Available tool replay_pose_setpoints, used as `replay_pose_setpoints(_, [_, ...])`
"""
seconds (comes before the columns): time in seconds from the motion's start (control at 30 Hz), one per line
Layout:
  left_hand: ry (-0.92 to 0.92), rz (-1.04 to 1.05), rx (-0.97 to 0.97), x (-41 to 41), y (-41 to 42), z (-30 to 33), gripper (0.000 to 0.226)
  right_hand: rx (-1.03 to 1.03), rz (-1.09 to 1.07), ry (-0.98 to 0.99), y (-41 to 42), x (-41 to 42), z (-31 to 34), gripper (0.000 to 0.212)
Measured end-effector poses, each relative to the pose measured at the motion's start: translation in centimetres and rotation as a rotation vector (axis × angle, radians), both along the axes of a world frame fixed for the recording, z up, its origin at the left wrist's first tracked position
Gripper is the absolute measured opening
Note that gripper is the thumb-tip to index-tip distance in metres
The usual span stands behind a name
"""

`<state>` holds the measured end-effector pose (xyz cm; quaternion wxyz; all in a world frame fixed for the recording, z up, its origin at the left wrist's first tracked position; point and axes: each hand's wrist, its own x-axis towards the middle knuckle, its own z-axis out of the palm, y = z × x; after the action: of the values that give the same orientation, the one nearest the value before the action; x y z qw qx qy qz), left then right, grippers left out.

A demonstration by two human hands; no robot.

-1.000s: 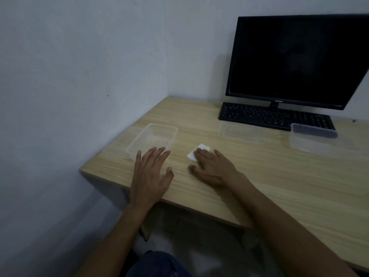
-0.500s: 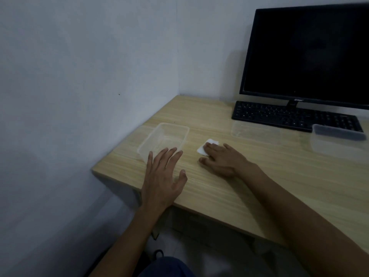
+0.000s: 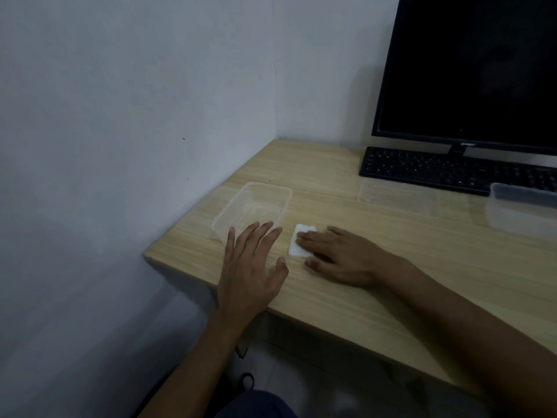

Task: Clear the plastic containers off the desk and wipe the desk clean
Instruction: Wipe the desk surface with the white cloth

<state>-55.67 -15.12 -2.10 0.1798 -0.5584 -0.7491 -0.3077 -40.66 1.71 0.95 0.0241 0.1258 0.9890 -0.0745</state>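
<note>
A clear plastic container [image 3: 253, 206] sits upright near the desk's left front corner. My left hand [image 3: 251, 270] lies flat with spread fingers, fingertips at the container's near rim. Right of it, my right hand [image 3: 340, 256] presses straight fingers on a small folded white tissue [image 3: 298, 247] on the wooden desk [image 3: 391, 267]. A clear flat lid [image 3: 398, 199] lies in front of the keyboard. Another clear container [image 3: 524, 209] stands at the right edge, partly cut off.
A black keyboard [image 3: 452, 170] and a dark monitor [image 3: 470, 70] stand at the back right. White walls close the desk's left and back sides. The desk's front edge runs under my forearms, floor below it.
The view has shifted left and closer. My right hand with the tissue has slid slightly toward the container; my left hand stays near the container's rim.
</note>
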Motion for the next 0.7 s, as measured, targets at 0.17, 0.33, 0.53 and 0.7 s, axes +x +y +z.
replay_pose_setpoints(0.17, [-0.004, 0.002, 0.001, -0.1, 0.0, 0.1, 0.051, 0.004, -0.091, -0.01, 2.7, -3.8, 0.4, 0.061])
replay_pose_setpoints(0.33, [-0.001, -0.001, -0.002, -0.2, 0.0, 0.0, 0.05, -0.001, -0.057, -0.006, 3.4, -4.5, 0.1, 0.06])
replay_pose_setpoints(0.53, [0.0, -0.006, -0.005, -0.1, 0.0, 0.0, 0.051, -0.025, 0.077, 0.017, -0.6, -1.8, 0.0, 0.057])
replay_pose_setpoints(0.7, [0.013, -0.001, -0.018, -0.1, 0.0, 0.0, 0.051, -0.021, 0.02, 0.014, -0.8, -2.0, 0.1, 0.057])
